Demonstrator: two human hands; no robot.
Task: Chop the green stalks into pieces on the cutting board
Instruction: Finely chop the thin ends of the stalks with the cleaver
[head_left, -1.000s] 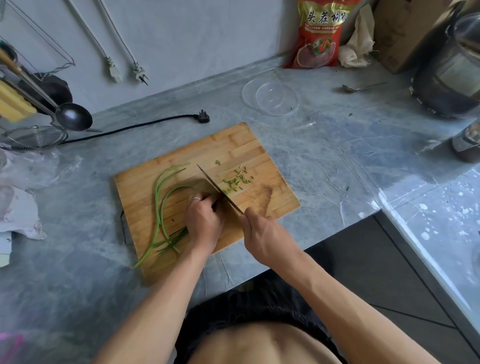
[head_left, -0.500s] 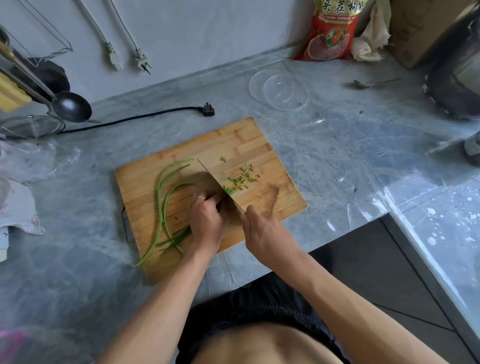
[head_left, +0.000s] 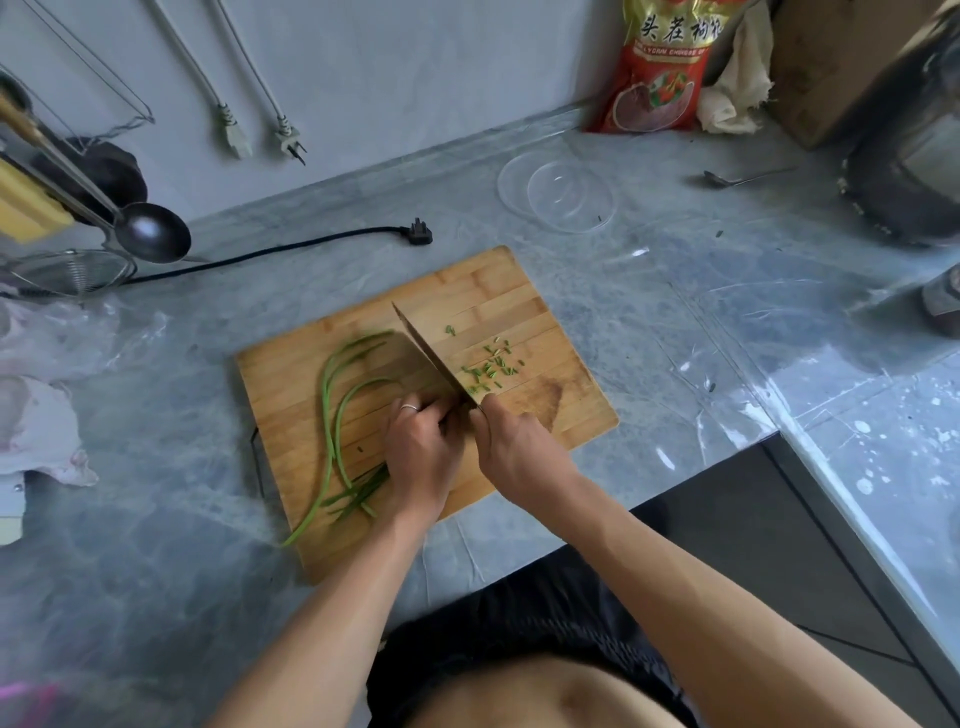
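On the left half of the wooden cutting board (head_left: 524, 296) lie the green stalks (head_left: 332, 415), thin, long and glossy, bowing out to the left in loose curves; about three or four can be told apart, and their near ends bunch and cross by the board's near-left edge, one tip trailing just past it. Their far ends curve rightward under the left hand (head_left: 423, 447), whose curled fingers press them down against the board; a ring sits on one finger. Just right of those fingers stands the knife (head_left: 434, 358), one broad blade angled far-left, its handle wrapped in the closed fingers of the right hand (head_left: 519, 452). Right of the blade a scatter of small cut pieces (head_left: 491, 366) lies on the board, roughly two dozen short green bits, with one or two lying apart farther back.

The board rests on a grey marbled counter (head_left: 675, 322). Beyond it, far right, sits one clear round lid (head_left: 558, 192), and farther still one red packet (head_left: 657, 67) leans at the wall. A single spoon (head_left: 737, 177) lies to the far right. One black plug (head_left: 420, 232) and its cord run along the far left, near a steel ladle (head_left: 150, 236). Two white plugs (head_left: 262, 137) hang on the wall.
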